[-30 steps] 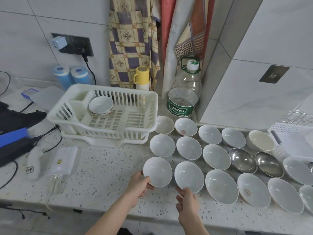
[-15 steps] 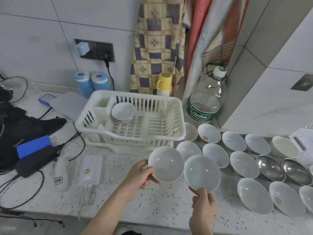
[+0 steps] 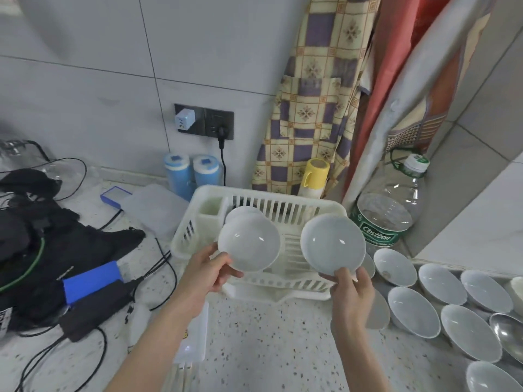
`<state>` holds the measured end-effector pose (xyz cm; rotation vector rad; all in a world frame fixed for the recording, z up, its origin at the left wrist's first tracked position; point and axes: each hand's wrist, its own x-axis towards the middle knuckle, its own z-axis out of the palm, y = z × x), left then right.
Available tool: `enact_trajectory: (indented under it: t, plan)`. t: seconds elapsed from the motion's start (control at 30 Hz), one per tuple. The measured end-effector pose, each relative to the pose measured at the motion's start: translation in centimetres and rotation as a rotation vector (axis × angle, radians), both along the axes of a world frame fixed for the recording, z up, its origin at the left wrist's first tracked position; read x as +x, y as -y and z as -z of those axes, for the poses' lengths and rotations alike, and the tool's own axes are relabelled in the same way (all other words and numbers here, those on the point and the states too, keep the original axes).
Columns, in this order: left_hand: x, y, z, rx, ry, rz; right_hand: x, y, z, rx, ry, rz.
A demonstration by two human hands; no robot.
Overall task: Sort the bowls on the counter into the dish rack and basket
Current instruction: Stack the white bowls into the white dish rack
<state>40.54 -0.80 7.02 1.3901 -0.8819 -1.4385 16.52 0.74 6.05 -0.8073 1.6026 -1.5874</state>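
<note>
From the head view, your left hand pinches the rim of a glossy white bowl, and your right hand grips another, slightly larger pale bowl. You hold both tilted above the white slatted dish rack, where a further bowl rests.

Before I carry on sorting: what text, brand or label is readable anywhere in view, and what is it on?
"Cestbon": green label band on the big clear water bottle.
Bottle cap label: too small to read.
Marking on the black adapter: blurred, unreadable.
Yellow mark on the white device: unreadable.
Mark inside one counter bowl: unreadable.
</note>
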Motion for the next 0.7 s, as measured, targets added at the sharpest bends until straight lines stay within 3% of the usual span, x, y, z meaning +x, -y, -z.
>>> enact_trajectory:
  t: [0.47, 0.7]
  plan:
    - [5.2, 11.7, 1.4, -0.121, -0.016, -0.260, 5.8, 11.6, 0.9, 0.114, -0.276, -0.272]
    - [6.0, 15.5, 2.9, -0.134, -0.045, -0.254, 8.4, 15.0, 3.2, 0.222, -0.201, -0.357]
